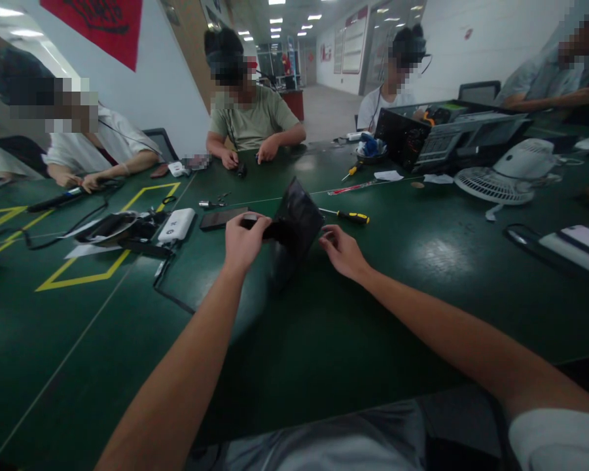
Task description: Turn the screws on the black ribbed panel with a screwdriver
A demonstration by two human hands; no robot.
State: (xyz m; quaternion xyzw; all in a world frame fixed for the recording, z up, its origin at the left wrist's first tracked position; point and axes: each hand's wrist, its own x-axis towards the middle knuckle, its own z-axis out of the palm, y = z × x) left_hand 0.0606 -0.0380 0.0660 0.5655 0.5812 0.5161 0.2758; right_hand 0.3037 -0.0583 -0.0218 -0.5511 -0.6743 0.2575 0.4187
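Observation:
My left hand (244, 241) is closed, thumb and fingers pinching a dark flat piece (275, 229). That piece runs up against a glossy black bag-like thing (302, 219), which stands tilted above the table. Whether the two are joined I cannot tell. By its right edge is my right hand (342, 250), with thumb and fingertips curled together; anything between them is too small to make out. Behind the black thing lies a screwdriver (353, 216) with a yellow and black handle. A dark flat box-like thing (224, 219) rests just beyond my left hand.
On the left are a white power bank (177, 226), a black cable (174, 294) and a black strapped device (122, 229). An opened computer case (436, 140) and a white fan (508, 173) stand at the right. Several people sit around the green table (324, 366).

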